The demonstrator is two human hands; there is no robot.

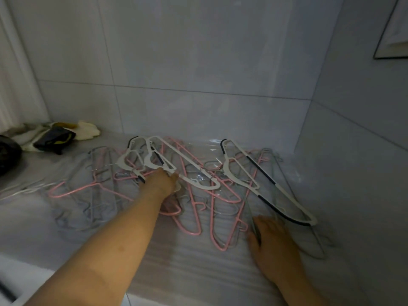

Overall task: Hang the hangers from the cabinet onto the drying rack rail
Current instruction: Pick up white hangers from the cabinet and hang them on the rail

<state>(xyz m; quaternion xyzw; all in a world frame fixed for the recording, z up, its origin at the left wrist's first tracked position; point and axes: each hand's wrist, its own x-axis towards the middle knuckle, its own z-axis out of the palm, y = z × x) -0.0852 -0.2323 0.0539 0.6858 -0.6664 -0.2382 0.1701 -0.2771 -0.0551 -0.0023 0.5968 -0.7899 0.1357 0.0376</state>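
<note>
Barely begun, by my reading: the hangers (212, 195) all lie heaped on the cabinet shelf (187, 261), no rail in view; the left hand (163, 184) has its grip curled on a white hanger (152, 165); the right hand (273, 246) lies on grey hangers (250, 214), grip unclear.

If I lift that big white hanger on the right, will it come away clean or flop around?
Probably stiff: the white hanger has a thick, flat frame. Likely light too, being mostly open outline. It lies across the pink wire hangers, so it may snag one and drag it along.
</note>
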